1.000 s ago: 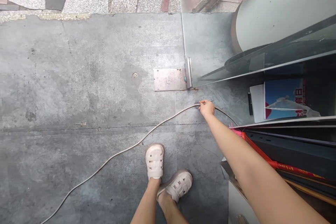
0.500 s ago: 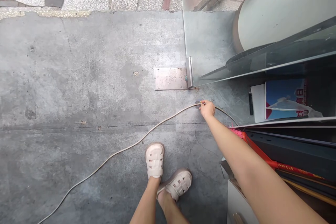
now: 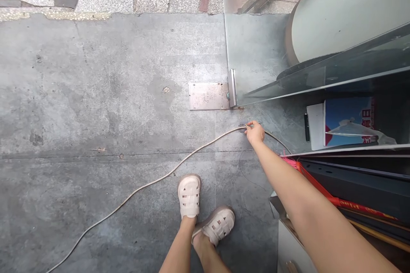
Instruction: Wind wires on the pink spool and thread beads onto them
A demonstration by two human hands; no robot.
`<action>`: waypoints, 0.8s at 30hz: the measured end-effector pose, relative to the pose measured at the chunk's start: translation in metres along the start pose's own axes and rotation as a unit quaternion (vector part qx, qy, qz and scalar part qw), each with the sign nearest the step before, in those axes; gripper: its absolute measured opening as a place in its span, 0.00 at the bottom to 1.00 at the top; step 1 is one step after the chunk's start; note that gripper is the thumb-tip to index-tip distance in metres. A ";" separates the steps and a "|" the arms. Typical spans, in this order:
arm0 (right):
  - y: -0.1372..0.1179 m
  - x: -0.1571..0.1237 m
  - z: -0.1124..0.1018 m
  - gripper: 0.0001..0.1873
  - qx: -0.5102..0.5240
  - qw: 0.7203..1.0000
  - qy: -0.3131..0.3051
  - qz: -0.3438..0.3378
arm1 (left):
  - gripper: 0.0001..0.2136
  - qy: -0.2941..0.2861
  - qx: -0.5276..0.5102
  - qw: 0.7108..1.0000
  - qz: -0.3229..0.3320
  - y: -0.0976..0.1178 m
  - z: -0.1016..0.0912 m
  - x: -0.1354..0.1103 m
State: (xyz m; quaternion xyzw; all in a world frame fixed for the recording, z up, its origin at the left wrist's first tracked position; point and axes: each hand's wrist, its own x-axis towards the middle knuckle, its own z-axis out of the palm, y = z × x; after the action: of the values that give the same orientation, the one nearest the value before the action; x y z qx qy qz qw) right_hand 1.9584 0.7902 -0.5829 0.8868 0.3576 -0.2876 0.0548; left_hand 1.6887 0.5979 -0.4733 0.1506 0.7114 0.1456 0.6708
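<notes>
"What is the right hand doing?"

"Its thumb and forefinger look closed in a pinch on the pale grey cable, low over the concrete floor; the other fingers are hard to make out; no left hand shows."

"How is that hold best managed?"

"Lightly, I'd say; fingertips square across the cable, so that it neither rolls nor kinks; guiding suits it better than tugging, since the visible run looks slack; the strap sandals are near that run, so footing deserves care."

"And where does the cable lie from the hand?"

"Within the fingertips, at the hand's ten o'clock side; one run bends away towards eight o'clock, past the sandal toes and out of view; the other emerges beyond the knuckles towards four o'clock, reaching the pink bristles; the metal floor plate sits at ten o'clock, apart from the cable."
</notes>
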 end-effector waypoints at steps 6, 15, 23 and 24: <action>0.002 -0.001 0.001 0.11 -0.006 1.000 -0.010 -0.002 | 0.07 0.033 -0.015 0.999 0.018 -0.017 0.005 0.007; -0.001 -0.006 0.003 0.13 -0.048 0.999 0.000 -0.005 | 0.08 0.015 -0.014 1.000 0.015 -0.013 0.003 0.008; 0.003 -0.031 0.021 0.21 -0.066 0.998 0.015 -0.007 | 0.08 0.035 -0.015 0.999 0.032 0.000 0.005 0.001; 0.005 -0.031 0.023 0.22 -0.058 0.998 0.018 -0.008 | 0.09 0.035 -0.023 0.998 0.037 -0.001 0.006 0.000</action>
State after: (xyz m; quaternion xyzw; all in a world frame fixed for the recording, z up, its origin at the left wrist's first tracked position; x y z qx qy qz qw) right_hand 1.9334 0.7610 -0.5856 0.8843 0.3812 -0.2512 0.0976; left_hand 1.6941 0.5974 -0.4741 0.1567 0.7246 0.1915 0.6432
